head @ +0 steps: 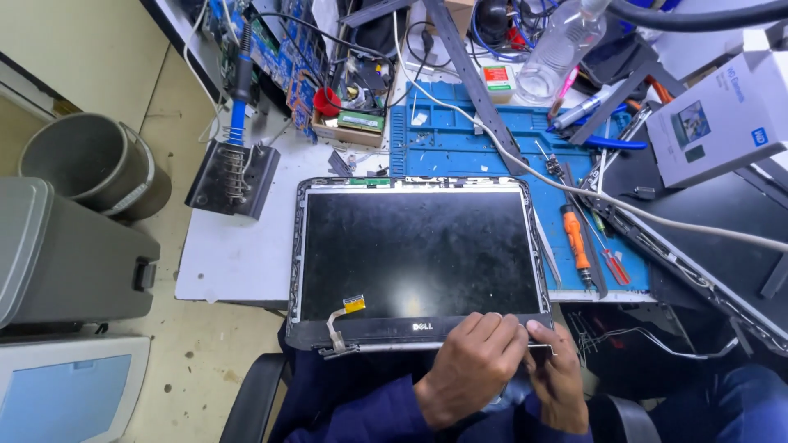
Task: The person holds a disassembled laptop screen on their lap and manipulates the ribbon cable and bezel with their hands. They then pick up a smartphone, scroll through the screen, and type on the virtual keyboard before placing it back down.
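Hands together at laptop screen panel [419,254] near edge: left hand [472,361] fingers curled over bezel, right hand [558,373] fingers pinching it.

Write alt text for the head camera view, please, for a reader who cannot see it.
Both hands, left hand and right hand, grip the near edge of a bare laptop screen panel lying flat on a cluttered white workbench. A blue repair mat with an orange screwdriver lies behind it, and a soldering iron stand sits to the left.
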